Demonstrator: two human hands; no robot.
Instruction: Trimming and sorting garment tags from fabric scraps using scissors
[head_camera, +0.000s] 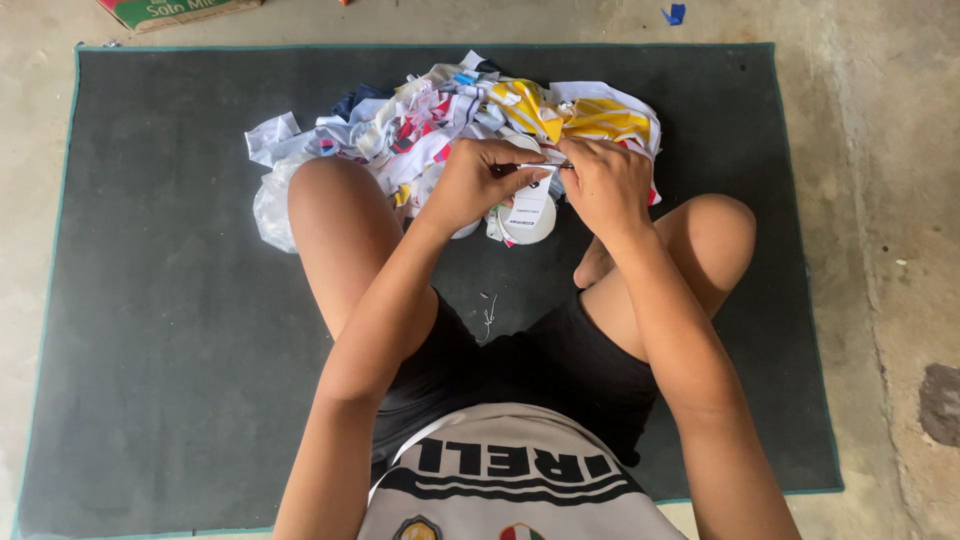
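Observation:
My left hand and my right hand meet just above a heap of colourful fabric scraps on a dark mat. Both pinch a thin, pale, stick-like thing held level between them; its exact kind is too small to tell. Below the hands sits a round white container, with a white strip of cloth or paper hanging over it. I sit cross-legged, one knee on each side of the hands.
A crumpled clear plastic bag lies by my left knee. A bit of thread rests on the mat near my lap. A cardboard box and a small blue scrap lie on the concrete floor beyond the mat.

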